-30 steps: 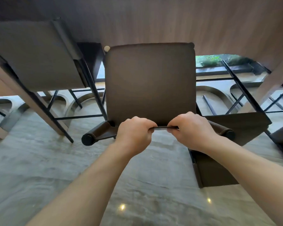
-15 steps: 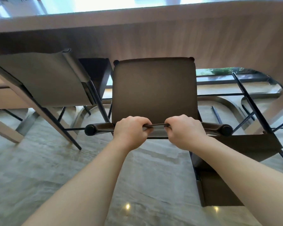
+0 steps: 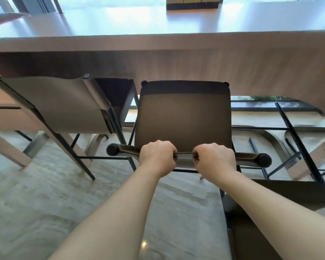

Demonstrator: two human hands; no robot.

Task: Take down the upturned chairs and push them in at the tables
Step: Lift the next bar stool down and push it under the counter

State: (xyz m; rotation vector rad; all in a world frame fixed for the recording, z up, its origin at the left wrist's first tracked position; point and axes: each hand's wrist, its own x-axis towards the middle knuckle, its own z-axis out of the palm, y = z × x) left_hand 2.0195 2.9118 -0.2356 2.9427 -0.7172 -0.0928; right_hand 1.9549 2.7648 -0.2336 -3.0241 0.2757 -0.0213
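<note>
A dark brown chair (image 3: 184,119) stands upright on the floor in front of me, its seat partly under the wooden table (image 3: 158,53). My left hand (image 3: 157,156) and my right hand (image 3: 213,160) both grip the top rail of its backrest, side by side near the middle. The rail's rounded ends stick out past each hand. The chair's front legs are hidden beneath the table.
Another brown chair (image 3: 60,104) stands pushed in at the table to the left. A third dark chair (image 3: 289,194) is at the lower right, close to my right arm. Black metal chair legs (image 3: 296,139) cross the right side. Grey stone floor (image 3: 45,203) lies below.
The chair has slid forward, further under the table, with both hands still gripping its top rail. My view has lifted, so the table top now shows.
</note>
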